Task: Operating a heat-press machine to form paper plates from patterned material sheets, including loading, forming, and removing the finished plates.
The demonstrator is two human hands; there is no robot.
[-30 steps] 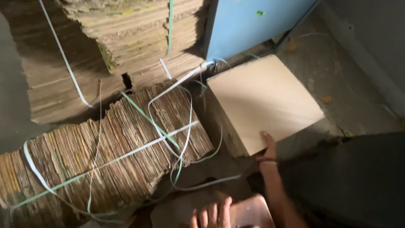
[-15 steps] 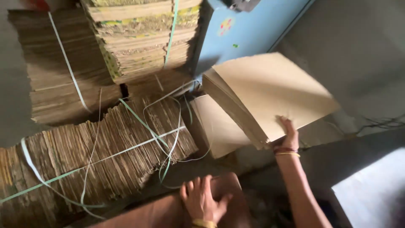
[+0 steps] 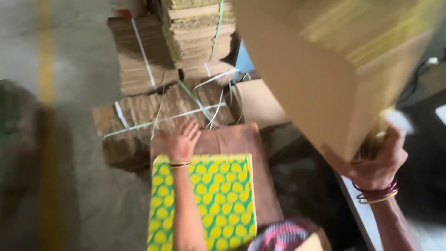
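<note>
Holding one thick stack (image 3: 325, 79) of flat brown card sheets, our right hand (image 3: 376, 160) grips its lower corner from beneath, fingers curled and pinching the edge. The stack is raised and tilted, filling the upper right of view, blurred. Two or three bangles (image 3: 377, 195) sit on that wrist; we cannot count them surely.

Our left hand (image 3: 180, 142) lies flat, fingers spread, palm down on the far edge of one brown board (image 3: 237, 142), holding nothing. One bangle (image 3: 179, 164) on that wrist. On the board's near part lies one green sheet (image 3: 218, 195) with yellow spots, just right of the forearm.

Beyond the left hand: strapped card bundles, three counted. Bundle one (image 3: 139, 125) lies nearest, touching or just past the fingertips, crossed by pale straps. Bundle two (image 3: 139, 56) sits behind it; bundle three (image 3: 197, 32) stands tallest, beside it. Loose straps (image 3: 209, 97) trail between bundles and board. One yellow line (image 3: 45, 56) runs along the floor, left.
</note>
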